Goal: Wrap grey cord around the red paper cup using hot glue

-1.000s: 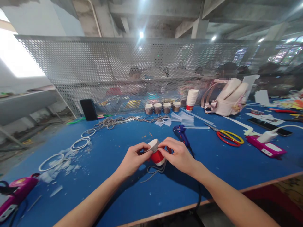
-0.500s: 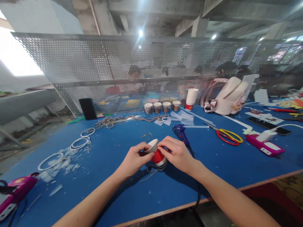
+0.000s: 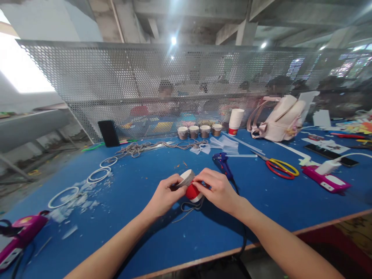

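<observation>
Both my hands hold a red and white paper cup (image 3: 192,190) tilted on its side just above the blue table (image 3: 145,232). Grey twine is wound around its upper part. My left hand (image 3: 164,195) grips the cup near its base end, and my right hand (image 3: 218,188) pinches the twine against the cup's side. A loose tail of twine (image 3: 186,211) hangs down onto the table under the cup. A blue glue gun (image 3: 222,163) lies just beyond my right hand.
Several twine-wrapped cups (image 3: 199,132) and a stack of paper cups (image 3: 235,121) stand by the perforated metal screen (image 3: 145,85). Red and yellow scissors (image 3: 280,168), a pink glue gun (image 3: 325,179), a pink bag (image 3: 279,118), white rings (image 3: 97,176), a twine pile (image 3: 139,149) and a black phone (image 3: 108,134) lie around. People sit behind the screen.
The cup has turned slightly between my fingers; my hands stay in nearly the same place. Nothing else on the table has moved.
</observation>
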Motion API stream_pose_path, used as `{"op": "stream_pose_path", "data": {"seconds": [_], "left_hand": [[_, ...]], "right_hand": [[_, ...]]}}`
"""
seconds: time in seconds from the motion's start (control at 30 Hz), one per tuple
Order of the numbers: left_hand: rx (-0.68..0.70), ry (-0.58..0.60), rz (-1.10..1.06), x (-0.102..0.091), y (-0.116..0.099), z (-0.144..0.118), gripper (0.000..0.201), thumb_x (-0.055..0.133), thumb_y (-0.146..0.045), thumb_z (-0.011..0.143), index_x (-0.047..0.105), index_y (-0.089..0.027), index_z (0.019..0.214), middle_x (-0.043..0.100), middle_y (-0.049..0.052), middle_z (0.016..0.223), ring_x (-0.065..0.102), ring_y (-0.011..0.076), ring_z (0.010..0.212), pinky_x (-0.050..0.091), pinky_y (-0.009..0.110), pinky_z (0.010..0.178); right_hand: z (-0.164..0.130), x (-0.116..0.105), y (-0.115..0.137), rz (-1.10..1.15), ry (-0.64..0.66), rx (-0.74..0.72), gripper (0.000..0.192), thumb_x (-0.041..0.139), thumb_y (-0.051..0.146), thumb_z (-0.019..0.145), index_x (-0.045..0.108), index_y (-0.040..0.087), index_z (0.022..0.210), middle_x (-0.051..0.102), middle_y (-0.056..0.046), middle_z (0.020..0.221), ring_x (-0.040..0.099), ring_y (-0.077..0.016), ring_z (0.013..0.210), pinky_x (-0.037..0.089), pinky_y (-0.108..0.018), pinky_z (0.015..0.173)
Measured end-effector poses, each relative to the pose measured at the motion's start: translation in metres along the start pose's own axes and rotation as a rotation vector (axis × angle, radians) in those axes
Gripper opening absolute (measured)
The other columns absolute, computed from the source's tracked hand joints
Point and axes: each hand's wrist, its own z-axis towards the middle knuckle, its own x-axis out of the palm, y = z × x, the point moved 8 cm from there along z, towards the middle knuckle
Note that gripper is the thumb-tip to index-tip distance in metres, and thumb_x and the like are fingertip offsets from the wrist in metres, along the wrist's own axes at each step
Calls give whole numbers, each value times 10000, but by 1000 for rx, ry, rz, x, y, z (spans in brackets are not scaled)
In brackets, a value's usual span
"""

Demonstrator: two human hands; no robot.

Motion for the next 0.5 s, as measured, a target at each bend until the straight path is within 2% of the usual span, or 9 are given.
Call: {"op": "stream_pose_path", "data": {"seconds": [0.23,0.37,0.43,0.5], "left_hand": [[-5,21,-2,5,5,-2,171,538,-261,730,542,-160,592,458,-22,640,414,128,626,321,245,579],[0,-10,6,2,5,-1,179,550,-287,724,559,-157,601,470,-21,645,426,132,631,330,246,587],[4,-42,1,-2,5,0,191,551,-301,726,554,-159,599,468,-24,638,423,131,632,329,245,593],[11,-86,-9,-8,5,1,199,557,-308,721,535,-166,582,452,-34,621,407,126,620,319,240,588]], "right_hand": [[1,0,0,-5,-23,29,175,492,187,903,601,173,767,596,-38,720,548,-142,650,429,-257,620],[1,-3,-2,71,-30,64,158,511,189,892,618,165,778,597,-40,730,550,-141,664,432,-256,631],[1,-3,1,198,21,88,128,534,191,881,632,164,803,600,-33,738,544,-127,651,436,-240,619],[1,-2,12,334,126,65,99,565,209,868,642,164,826,611,-26,746,531,-111,622,442,-221,603]]}}
